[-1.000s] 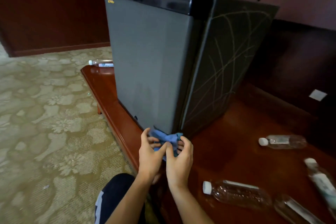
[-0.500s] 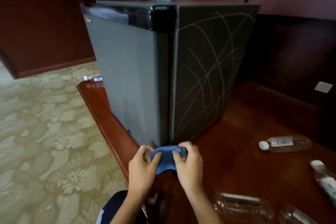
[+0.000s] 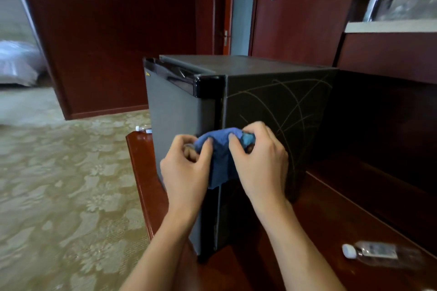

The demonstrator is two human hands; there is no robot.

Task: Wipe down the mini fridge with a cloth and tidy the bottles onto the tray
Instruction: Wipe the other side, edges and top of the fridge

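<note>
A dark mini fridge (image 3: 279,111) with a grey door stands on a reddish wooden table (image 3: 331,224). A bunched blue cloth (image 3: 221,149) is held in front of the fridge's near corner, about halfway up. My left hand (image 3: 186,170) grips the cloth's left side and my right hand (image 3: 260,163) grips its right side, fingers curled into the fabric. A clear plastic bottle (image 3: 378,253) with a white cap lies on its side on the table at the lower right. Another bottle (image 3: 143,129) pokes out behind the fridge's left side. No tray is in view.
Patterned beige carpet (image 3: 59,184) lies left of the table's edge. Dark red wood panels and a door stand behind. A shelf (image 3: 390,26) at the upper right carries a bottle (image 3: 374,2) and a plastic bag. A dark recess lies right of the fridge.
Both hands have lifted the cloth from the foot of the fridge's corner to about mid-height. The camera has tilted up, so the near bottles have dropped out of view.
</note>
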